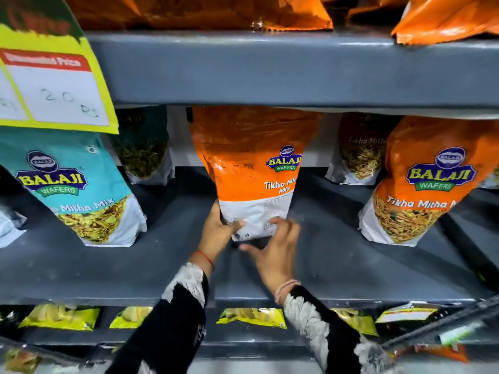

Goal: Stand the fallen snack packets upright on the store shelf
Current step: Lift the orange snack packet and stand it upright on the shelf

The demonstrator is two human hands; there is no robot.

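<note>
An orange Tikha Mitha Mix packet (253, 168) stands upright at the middle of the grey shelf (337, 255), turned partly sideways. My left hand (220, 230) grips its white lower left corner, thumb across the front. My right hand (275, 249) has its fingers spread, with the fingertips touching the packet's lower right edge. A teal Mitha Mix packet (78, 190) stands at the left and another orange packet (424, 184) stands at the right, both leaning slightly.
Two more packets (144, 149) (359, 149) stand at the back of the shelf. A yellow price card (51, 85) hangs at upper left. Orange packets (445, 17) fill the shelf above. Yellow-green packets (252, 317) lie on the shelf below.
</note>
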